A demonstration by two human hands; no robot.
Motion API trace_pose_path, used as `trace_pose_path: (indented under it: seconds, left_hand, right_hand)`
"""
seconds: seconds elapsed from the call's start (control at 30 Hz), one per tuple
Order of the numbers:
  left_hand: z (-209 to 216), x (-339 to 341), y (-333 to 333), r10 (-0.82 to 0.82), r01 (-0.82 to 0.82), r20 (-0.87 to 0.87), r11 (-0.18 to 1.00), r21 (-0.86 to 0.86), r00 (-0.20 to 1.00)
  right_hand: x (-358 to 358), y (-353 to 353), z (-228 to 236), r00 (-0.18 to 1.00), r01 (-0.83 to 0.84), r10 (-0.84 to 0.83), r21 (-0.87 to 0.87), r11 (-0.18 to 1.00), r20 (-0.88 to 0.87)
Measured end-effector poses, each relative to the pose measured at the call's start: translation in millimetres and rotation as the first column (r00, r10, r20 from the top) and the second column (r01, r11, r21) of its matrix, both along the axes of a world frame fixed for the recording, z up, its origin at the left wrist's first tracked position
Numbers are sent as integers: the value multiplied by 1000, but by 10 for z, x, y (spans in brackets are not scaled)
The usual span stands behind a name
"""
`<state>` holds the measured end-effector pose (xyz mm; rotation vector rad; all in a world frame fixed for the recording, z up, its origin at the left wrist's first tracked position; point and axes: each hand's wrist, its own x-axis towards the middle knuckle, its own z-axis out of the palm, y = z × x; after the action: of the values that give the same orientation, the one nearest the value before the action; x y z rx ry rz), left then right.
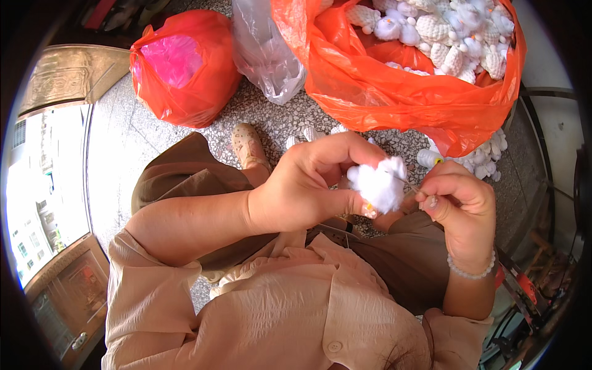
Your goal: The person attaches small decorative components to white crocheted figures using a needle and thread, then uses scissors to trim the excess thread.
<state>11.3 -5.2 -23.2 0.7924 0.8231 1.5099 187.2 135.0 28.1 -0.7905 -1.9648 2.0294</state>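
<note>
My left hand [299,182] is closed around a small, fluffy white stuffed piece [382,185], thumb below it and fingers above. A small orange-yellow spot shows at its lower edge by my thumb. To the right, the thumb and fingertips of my right hand [461,200] pinch a thin, dark needle [409,185], whose far end reaches the white piece. How deep it goes in cannot be made out. Just beyond my right hand, a white thread spool [427,158] with a yellow centre lies on the floor.
A large orange plastic bag [370,98] gapes open ahead, full of white crocheted pieces [453,58]. More white pieces [487,157] lie on the speckled floor [114,154] beside it. A tied red bag [213,74] and a clear plastic bag [265,55] stand to the left.
</note>
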Motion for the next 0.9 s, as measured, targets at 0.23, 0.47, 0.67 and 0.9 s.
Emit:
trace_pose_path:
  seconds: [0.23,0.47,0.67,0.9]
  left_hand:
    - [70,49,-43,-88,63,-103,973,-221,991]
    - [110,41,2,-94,21,-380,981,-191,920]
    - [27,39,-18,-133,80,-582,990,-116,802]
    - [212,67,70,-126,30,-569,984,-175,813]
  right_hand:
    - [-63,-255,7,988,106,-103,-19,994,112]
    - [-120,-385,-140,984,148,-159,-126,981,-85]
    - [-125,-213,-44,981,-8,10,-13,1000,193]
    - [-107,-51,-192,988,-39,99,418,908,-122]
